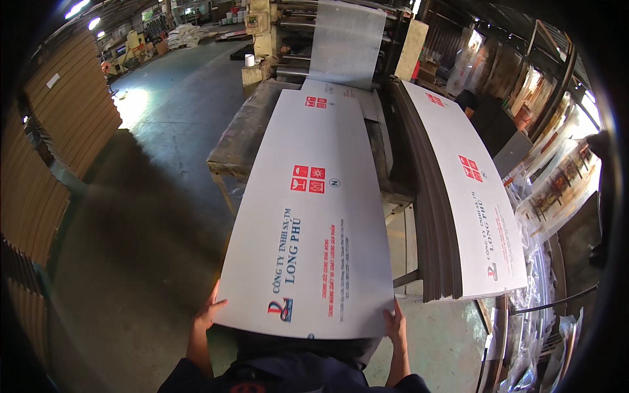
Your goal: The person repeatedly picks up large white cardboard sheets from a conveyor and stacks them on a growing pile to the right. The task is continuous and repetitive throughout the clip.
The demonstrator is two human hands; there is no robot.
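A long white printed cardboard sheet (262,196) stretches from my body to the machine (265,33). My left hand (208,310) grips its near left corner, thumb on top and fingers underneath. On the near right edge my right hand (394,322) holds the same sheet, thumb on top. The sheet's far part lies over the machine's feed table (246,134). Beyond its far end, another white sheet (357,91) lies under a hanging strip of translucent film (346,42). The undersides of both hands' grips are hidden.
To the right stands a tall stack of similar printed sheets (452,124), its edges close beside the feed table. Stacked brown cardboard (72,85) rises on the left. Crumpled clear plastic (534,288) hangs at the far right. Grey floor (157,190) runs along the left.
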